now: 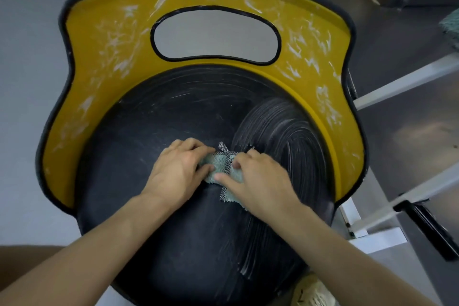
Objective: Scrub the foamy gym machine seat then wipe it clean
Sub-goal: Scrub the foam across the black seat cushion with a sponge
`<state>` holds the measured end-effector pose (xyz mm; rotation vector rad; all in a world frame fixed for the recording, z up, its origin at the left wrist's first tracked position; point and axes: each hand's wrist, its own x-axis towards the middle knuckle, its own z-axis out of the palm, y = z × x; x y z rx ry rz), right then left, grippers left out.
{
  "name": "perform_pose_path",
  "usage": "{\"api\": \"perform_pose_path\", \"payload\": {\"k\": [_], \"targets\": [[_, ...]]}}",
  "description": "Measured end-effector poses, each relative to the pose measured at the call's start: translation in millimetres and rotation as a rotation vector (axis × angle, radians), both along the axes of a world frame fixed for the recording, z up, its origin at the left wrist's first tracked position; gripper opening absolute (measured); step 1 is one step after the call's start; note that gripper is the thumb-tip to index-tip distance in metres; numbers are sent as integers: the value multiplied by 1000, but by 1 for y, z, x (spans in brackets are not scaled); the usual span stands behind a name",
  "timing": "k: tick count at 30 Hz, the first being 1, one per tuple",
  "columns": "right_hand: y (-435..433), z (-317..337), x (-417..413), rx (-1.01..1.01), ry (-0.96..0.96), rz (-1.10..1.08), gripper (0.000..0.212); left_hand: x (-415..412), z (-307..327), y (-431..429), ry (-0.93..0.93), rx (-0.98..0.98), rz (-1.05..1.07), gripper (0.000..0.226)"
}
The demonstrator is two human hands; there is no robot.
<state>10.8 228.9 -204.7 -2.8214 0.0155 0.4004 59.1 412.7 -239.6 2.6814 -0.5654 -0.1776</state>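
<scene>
– Gripping the cloth (218,169) with both hands, is that right?
– Yes. The left hand (178,169) has its fingers curled over the cloth's left end, with the thumb pinching it from the near side. The right hand (258,179) lies on the right end, fingers bent, one fingertip pressed on the near edge.
– Where is it on the seat (161,119)?
– About the middle of the black pad, lying against it. A checked trim strip shows between the hands.
– And the foam (280,129)?
– White curved streaks cover the seat's right part, just beside the right hand. The left part is dark, with faint streaks only. White smears also mark the yellow back (104,40).
– Anything nearby?
– A white frame (402,82) to the right.
</scene>
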Motion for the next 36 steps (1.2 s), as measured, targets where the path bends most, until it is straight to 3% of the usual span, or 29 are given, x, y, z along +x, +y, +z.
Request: {"api": "perform_pose_path", "payload": {"k": [2, 7, 12, 15, 17, 19, 23, 27, 29, 32, 36], "targets": [[11, -8, 3, -34, 12, -61, 54, 6, 1, -5, 25, -9, 51, 34], [3, -11, 14, 138, 51, -168, 14, 19, 6, -20, 233, -82, 181, 16], [-38, 2, 20, 675, 77, -445, 12, 31, 22, -1, 216, -132, 265, 8], [-59, 11, 19, 1066, 62, -661, 12, 42, 25, 23, 238, -268, 377, 14], [-67, 19, 18, 1208, 80, -755, 13, 49, 25, 38, 306, -440, 443, 16], [-73, 18, 18, 1151, 86, -781, 13, 49, 28, 43, 359, -600, 484, 19], [-76, 1, 18, 783, 30, -686, 10, 45, 25, 39, 373, -700, 502, 20], [-78, -9, 17, 251, -74, -330, 12, 43, 12, 41, 286, -534, 426, 6], [-76, -10, 17, 144, -160, -280, 19, 39, 12, 40, 236, -515, 399, 5], [-72, -10, 21, 173, -288, -303, 17, 38, 14, 40, 175, -567, 368, 9], [-76, -10, 31, 529, -275, -455, 13, 42, 20, 44, 91, -626, 369, 6]]}}
